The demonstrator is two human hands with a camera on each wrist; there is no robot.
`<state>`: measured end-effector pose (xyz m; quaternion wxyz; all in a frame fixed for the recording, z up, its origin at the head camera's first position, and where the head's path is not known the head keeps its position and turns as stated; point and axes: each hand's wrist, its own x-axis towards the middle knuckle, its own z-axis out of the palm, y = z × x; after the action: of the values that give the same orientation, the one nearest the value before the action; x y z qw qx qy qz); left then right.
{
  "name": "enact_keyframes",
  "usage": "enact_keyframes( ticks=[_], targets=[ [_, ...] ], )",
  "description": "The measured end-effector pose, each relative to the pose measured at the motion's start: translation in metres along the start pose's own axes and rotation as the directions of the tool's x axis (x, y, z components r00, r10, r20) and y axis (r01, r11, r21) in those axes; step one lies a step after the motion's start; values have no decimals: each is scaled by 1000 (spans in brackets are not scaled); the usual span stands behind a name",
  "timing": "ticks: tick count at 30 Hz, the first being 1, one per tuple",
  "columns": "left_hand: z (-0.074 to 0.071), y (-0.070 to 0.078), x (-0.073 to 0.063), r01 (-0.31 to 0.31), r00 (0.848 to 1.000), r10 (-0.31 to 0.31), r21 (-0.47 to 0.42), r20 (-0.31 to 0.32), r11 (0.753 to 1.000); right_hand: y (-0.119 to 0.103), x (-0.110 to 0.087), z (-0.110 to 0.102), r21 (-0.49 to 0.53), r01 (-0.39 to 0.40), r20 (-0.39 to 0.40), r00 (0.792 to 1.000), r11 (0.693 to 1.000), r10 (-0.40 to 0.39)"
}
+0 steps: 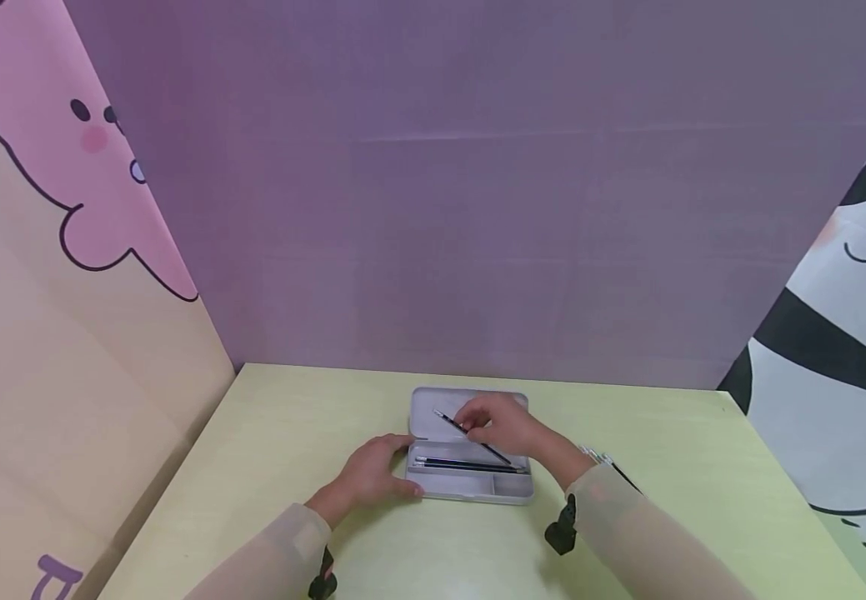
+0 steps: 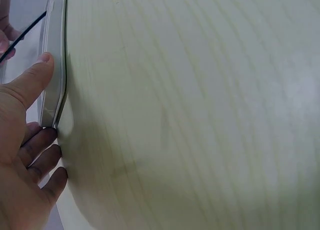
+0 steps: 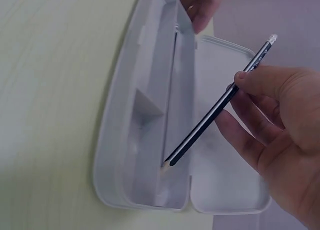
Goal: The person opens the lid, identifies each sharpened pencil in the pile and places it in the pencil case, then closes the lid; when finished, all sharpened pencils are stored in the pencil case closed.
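Note:
A light grey pencil case [image 1: 451,485] lies with its lid [image 1: 428,408] swung back on the table. My left hand [image 1: 368,473] holds the case's left end, thumb against its front wall [image 2: 56,70] and the other fingers round the corner. Between thumb and fingers, my right hand [image 1: 503,423] pinches a black pencil with silver stripes [image 3: 212,113]. Its sharpened tip points down into the long rear compartment, and its white eraser end slants up over the lid. Dark pencils [image 1: 470,465] lie lengthwise in that compartment. A divider [image 3: 148,103] splits the front part.
Several more pencils [image 1: 598,455] lie on the pale wooden table [image 1: 312,408] to the right, partly hidden by my right forearm. A purple wall [image 1: 478,250] stands behind the table, with cartoon-printed panels at both sides.

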<state>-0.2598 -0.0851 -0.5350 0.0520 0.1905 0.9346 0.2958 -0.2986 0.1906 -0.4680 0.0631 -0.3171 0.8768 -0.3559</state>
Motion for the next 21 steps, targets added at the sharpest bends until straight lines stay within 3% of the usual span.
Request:
enact_keyframes(
  ticks=[10, 21],
  targets=[
    [-1, 1, -2, 2, 1000, -2, -3, -2, 1000, 8, 1, 21, 31, -58, 46, 997, 998, 57],
    [-2, 4, -6, 31, 999, -31, -8, 4, 999, 9, 0, 39, -41, -60, 74, 995, 997, 63]
  ],
)
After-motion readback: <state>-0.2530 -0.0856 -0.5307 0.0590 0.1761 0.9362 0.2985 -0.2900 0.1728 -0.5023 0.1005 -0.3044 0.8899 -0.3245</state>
